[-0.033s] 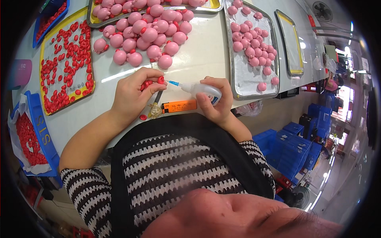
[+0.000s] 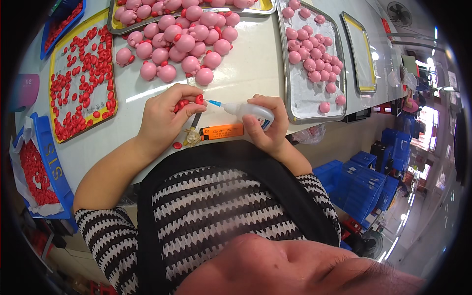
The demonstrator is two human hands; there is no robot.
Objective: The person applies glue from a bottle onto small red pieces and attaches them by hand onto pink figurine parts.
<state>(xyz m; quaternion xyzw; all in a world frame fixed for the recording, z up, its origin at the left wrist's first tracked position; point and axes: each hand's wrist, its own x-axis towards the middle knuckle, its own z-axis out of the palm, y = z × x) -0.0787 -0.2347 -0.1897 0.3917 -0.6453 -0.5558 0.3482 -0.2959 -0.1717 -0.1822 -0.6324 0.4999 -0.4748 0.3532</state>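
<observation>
Pinched in the fingertips of my left hand [image 2: 169, 110] is a small red oval piece [image 2: 199, 99], with more red pieces [image 2: 181, 104] tucked inside the curled fingers. My right hand [image 2: 269, 127] is wrapped round a clear squeeze bottle [image 2: 243, 111] lying on its side. The bottle's blue needle tip [image 2: 215, 103] points left and ends right beside the pinched piece; whether they touch I cannot tell. Below the bottle an orange lighter [image 2: 222, 132] lies on the table. Next to it are a crumpled yellowish lump [image 2: 193, 137] and one loose red piece [image 2: 177, 145].
Pink balls [image 2: 184, 43] are heaped ahead of my hands. To the left lie a yellow-rimmed tray [image 2: 84, 129] of red pieces and a blue bin [image 2: 49, 162] holding more. At right stand a metal tray [image 2: 314, 110] with pink balls and a narrower yellow-rimmed tray [image 2: 366, 88].
</observation>
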